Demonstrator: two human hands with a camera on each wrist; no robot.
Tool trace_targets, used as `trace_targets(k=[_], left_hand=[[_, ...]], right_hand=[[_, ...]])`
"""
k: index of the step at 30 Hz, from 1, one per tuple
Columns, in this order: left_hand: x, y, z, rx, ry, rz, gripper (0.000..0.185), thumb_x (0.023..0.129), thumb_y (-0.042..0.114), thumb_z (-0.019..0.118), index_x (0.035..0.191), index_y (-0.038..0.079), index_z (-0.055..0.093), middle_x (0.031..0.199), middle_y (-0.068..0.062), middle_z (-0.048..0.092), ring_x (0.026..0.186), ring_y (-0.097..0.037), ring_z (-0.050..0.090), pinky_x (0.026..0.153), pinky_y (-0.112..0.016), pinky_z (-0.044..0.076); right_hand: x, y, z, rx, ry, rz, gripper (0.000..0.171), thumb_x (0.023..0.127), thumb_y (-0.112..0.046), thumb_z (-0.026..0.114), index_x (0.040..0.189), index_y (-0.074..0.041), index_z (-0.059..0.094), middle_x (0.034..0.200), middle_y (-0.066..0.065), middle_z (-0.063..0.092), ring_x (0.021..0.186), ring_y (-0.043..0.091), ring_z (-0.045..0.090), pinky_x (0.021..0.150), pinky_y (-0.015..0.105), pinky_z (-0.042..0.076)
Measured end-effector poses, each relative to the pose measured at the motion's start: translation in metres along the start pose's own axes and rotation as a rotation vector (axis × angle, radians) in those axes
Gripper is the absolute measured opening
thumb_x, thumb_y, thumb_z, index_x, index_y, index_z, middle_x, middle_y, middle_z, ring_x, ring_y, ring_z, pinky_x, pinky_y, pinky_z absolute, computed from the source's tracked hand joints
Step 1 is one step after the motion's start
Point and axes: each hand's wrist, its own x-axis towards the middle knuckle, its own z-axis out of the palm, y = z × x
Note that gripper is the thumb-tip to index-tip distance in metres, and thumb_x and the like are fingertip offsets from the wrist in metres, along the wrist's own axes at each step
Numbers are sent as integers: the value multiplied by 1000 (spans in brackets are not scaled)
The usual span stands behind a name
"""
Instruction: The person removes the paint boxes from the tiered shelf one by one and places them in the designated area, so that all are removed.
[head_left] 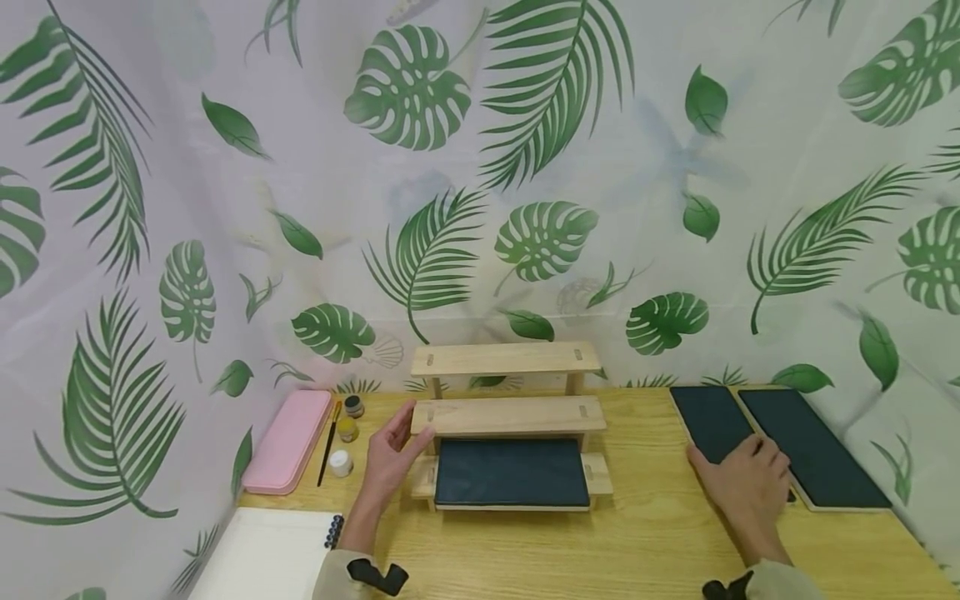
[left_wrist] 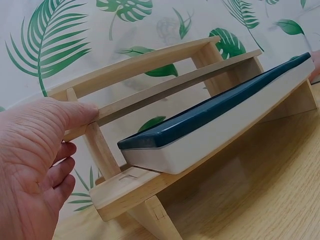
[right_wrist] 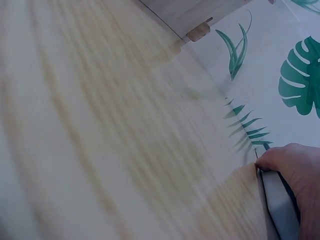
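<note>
A three-tier wooden stand [head_left: 510, 414] stands on the table near the wall. My left hand [head_left: 390, 458] pinches the left end of its middle tier; in the left wrist view the thumb lies over the plank end and the fingers curl below. A flat box with a dark blue lid and white base [head_left: 512, 472] lies on the lowest tier. At the right, my right hand [head_left: 750, 487] grips a similar dark-lidded box [head_left: 708, 417] across its width, thumb on the left side. The palm hides part of that box.
Another dark-lidded box [head_left: 817, 458] lies right beside the held one. At the left are a pink case [head_left: 288, 442], a paintbrush [head_left: 328, 442], small paint jars [head_left: 347, 429] and a spiral notebook [head_left: 266, 554]. A leaf-patterned sheet [head_left: 465, 183] hangs behind the table.
</note>
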Motion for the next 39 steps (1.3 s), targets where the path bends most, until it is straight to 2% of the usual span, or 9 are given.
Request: trace_targets(k=[5, 12, 17, 20, 24, 30, 34, 39], left_hand=[[0, 0, 1, 6, -4, 1, 65, 99, 15, 75, 157, 4, 46, 162, -16, 43, 151, -28, 38, 123, -41, 33], [1, 0, 0, 0, -2, 9, 67, 99, 15, 75, 157, 2, 44, 162, -15, 43, 152, -29, 38, 123, -41, 32], [-1, 1, 0, 5, -7, 6, 68, 99, 16, 74, 158, 3, 43, 164, -14, 41, 153, -29, 35, 124, -42, 31], [-3, 1, 0, 15, -5, 2, 68, 100, 19, 73, 159, 6, 42, 164, -13, 40, 153, -29, 35, 124, -42, 32], [-6, -1, 0, 24, 8, 3, 65, 102, 21, 72, 159, 7, 44, 162, -13, 44, 151, -29, 40, 122, -39, 35], [-15, -3, -6, 54, 32, 24, 60, 104, 22, 69, 156, 3, 48, 157, -17, 49, 147, -33, 46, 117, -31, 41], [-24, -6, -8, 68, 32, 34, 58, 104, 22, 68, 154, 1, 49, 154, -20, 52, 144, -36, 48, 112, -26, 45], [-37, -14, -7, 32, 26, 39, 55, 102, 13, 69, 152, -3, 50, 152, -23, 53, 143, -39, 49, 115, -33, 44]], right_hand=[[-4, 3, -4, -1, -13, 20, 131, 92, -79, 50, 148, 32, 8, 142, 56, 16, 128, 70, 21, 105, 77, 23], [-2, 8, -6, -14, 1, 5, 130, 92, -79, 51, 148, 31, 12, 142, 56, 17, 130, 71, 20, 108, 78, 18], [-1, 12, -6, 25, 27, -35, 128, 93, -80, 48, 150, 29, 14, 151, 52, 11, 137, 70, 14, 111, 79, 13], [-6, 14, -8, 79, 64, -91, 121, 95, -78, 47, 155, 21, 15, 159, 46, 9, 143, 66, 11, 112, 79, 10], [-16, 12, -18, 190, 92, -230, 105, 100, -67, 53, 162, 10, 16, 163, 40, 16, 146, 63, 18, 111, 82, 16], [-35, -7, -36, 408, -48, -480, 87, 103, -45, 64, 167, -4, 21, 163, 35, 28, 144, 62, 29, 102, 81, 31], [-50, -26, -43, 509, -90, -561, 79, 101, -37, 70, 165, -12, 33, 162, 28, 38, 143, 56, 37, 101, 76, 38], [-72, -56, -46, 561, -104, -655, 73, 98, -31, 76, 161, -22, 42, 160, 17, 46, 141, 40, 46, 103, 70, 42]])
